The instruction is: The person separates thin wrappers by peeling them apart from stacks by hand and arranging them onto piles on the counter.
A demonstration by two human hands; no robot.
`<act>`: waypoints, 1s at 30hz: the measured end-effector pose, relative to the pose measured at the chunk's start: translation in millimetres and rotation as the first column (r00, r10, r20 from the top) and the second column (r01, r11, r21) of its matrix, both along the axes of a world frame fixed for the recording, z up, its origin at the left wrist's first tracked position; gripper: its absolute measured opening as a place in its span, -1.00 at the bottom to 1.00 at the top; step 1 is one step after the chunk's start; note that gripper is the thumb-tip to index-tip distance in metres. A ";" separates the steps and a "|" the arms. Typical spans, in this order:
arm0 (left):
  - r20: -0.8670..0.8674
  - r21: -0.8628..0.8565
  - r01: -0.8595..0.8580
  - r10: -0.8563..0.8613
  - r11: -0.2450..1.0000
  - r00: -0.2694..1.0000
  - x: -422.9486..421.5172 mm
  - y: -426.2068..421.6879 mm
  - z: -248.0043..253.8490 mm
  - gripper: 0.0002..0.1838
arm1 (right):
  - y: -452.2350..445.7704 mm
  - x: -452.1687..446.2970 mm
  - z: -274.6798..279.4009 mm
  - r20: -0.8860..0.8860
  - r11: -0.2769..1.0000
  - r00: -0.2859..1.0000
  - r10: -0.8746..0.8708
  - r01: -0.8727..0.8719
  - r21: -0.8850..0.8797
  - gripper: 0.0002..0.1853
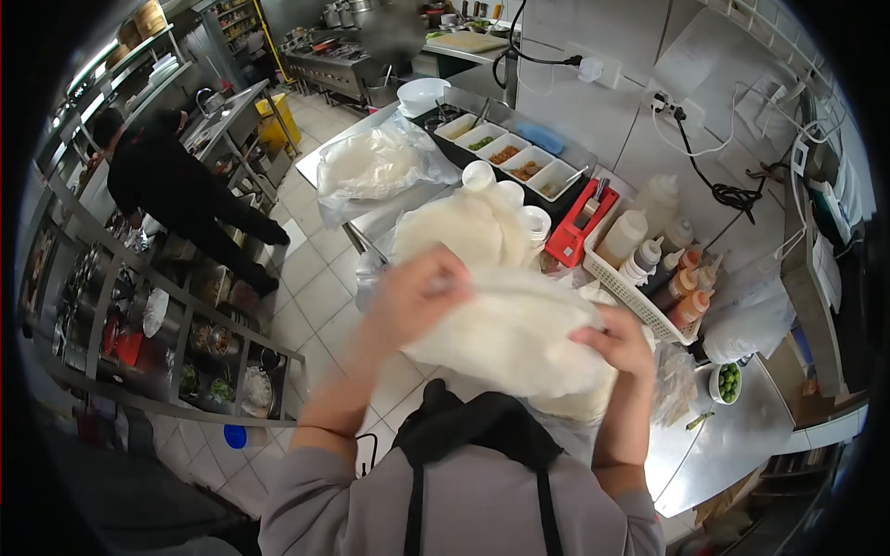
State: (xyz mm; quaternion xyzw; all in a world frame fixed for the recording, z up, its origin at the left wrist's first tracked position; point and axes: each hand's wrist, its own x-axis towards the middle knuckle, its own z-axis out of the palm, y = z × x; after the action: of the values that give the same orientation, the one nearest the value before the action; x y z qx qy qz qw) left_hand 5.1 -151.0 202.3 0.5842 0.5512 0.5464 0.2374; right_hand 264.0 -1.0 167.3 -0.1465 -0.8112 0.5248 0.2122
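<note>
A thin, pale round sheet (510, 338) hangs between my two hands, slightly blurred by motion. My left hand (428, 289) pinches its upper left edge, with the fingers smeared. At its right edge, my right hand (616, 341) grips it between thumb and fingers. Behind the held sheet lies a flat stack of similar pale rounds (464, 227) on the counter. More pale sheets (579, 404) show partly beneath the held one, near my right hand. A clear plastic bag with pale contents (371, 167) rests at the back left of the counter.
Beyond the stack are a tray of ingredient containers (505, 153), white cups (477, 176) and a red device (581, 222). Sauce bottles stand in a white basket (640, 296) at the right, with a bowl of green fruit (728, 382) nearby. A person in black (176, 185) stands at the left.
</note>
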 end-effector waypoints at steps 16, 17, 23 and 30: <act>-0.209 -0.131 -0.044 0.016 0.990 0.978 -137.0 126.4 -211.6 -0.83 | 78.6 -246.6 -163.5 0.017 0.423 0.552 -0.833 0.617 0.663 -0.49; -0.226 -0.124 -0.047 0.017 0.991 0.974 -134.7 123.0 -213.6 -0.83 | 79.5 -249.8 -164.2 0.101 0.459 0.505 -0.857 0.659 0.596 -0.46; 0.152 -0.281 0.144 -0.104 0.949 0.983 -144.0 136.7 -220.0 -0.69 | 81.1 -249.2 -125.6 0.484 0.803 0.693 -0.534 0.595 0.036 -0.49; 0.357 -0.397 0.195 -0.044 0.897 0.933 -132.6 156.2 -198.2 -0.43 | 68.3 -257.4 -155.0 0.036 0.465 0.890 -0.454 0.272 -0.843 -0.82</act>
State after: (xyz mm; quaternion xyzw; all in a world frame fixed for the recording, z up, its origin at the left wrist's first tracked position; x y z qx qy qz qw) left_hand -127.4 5.2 4.1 0.4484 0.5703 0.4891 0.4842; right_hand 6.6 67.3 12.4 -0.3468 -0.3906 0.7974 0.3021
